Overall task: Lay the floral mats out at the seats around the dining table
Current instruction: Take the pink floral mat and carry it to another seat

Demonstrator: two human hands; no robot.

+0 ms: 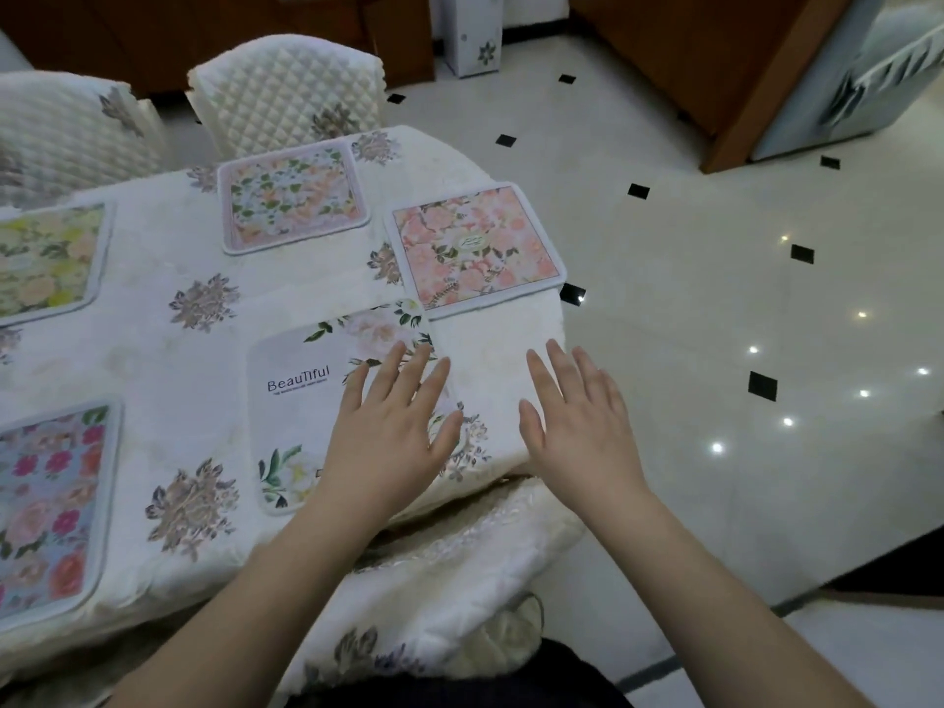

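Note:
Several floral mats lie flat on the dining table (168,360) with its white quilted cloth. A white mat printed "Beautiful" (301,401) lies nearest me. My left hand (393,421) rests flat, fingers spread, on its right part. My right hand (582,421) hovers open over the bare cloth to the right of it, holding nothing. A pink mat (477,250) lies at the table's right end, and a pale peach-and-green one (293,199) at the far side. A yellow mat (46,260) is at the far left, a blue-and-red one (46,508) at the near left.
Two chairs with quilted white covers (286,89) (61,125) stand at the table's far side. Another cushioned seat (459,569) is tucked under the near edge below my arms. To the right stretches a white tiled floor (715,298) with wooden furniture (715,58) beyond.

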